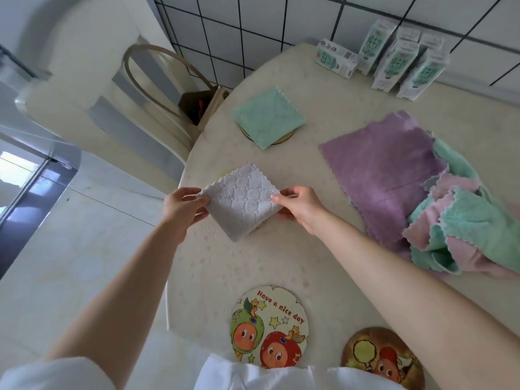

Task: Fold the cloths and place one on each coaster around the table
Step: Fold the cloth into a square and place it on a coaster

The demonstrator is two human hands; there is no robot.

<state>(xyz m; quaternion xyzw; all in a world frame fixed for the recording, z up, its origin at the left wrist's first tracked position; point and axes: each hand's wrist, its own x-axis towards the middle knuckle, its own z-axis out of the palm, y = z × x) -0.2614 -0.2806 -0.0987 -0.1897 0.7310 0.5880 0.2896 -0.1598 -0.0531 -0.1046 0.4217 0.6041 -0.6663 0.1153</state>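
Folded white cloth [242, 201], textured with a scalloped edge, held as a small square just above the left side of the table [281, 263]. The left hand [183, 205] pinches its left corner between thumb and curled fingers; the right hand [298, 205] pinches the opposite corner in the same way. Both forearms reach in from the bottom of the view. A thin curved edge shows beneath the cloth's lower right side; whether the cloth touches it cannot be told.

Beyond, a folded green cloth [268, 116] lies on a round coaster [287, 136], whose yellow rim shows past the cloth's lower edges. To the right, a purple cloth [380, 170] lies spread flat, and a loose pile of green and pink cloths [455, 220] overlaps its right side.

Near the table's front edge lie two bare coasters: a pale coaster [270, 325] printed "Have a nice day" with two cartoon fruit figures, and, to its right, a darker coaster [377, 353], partly cut off by white clothing.

At the back of the table, several boxes [394, 60] stand against a tiled wall [253, 29]. A chair [157, 88] holding a bag [202, 105] stands at the table's left.
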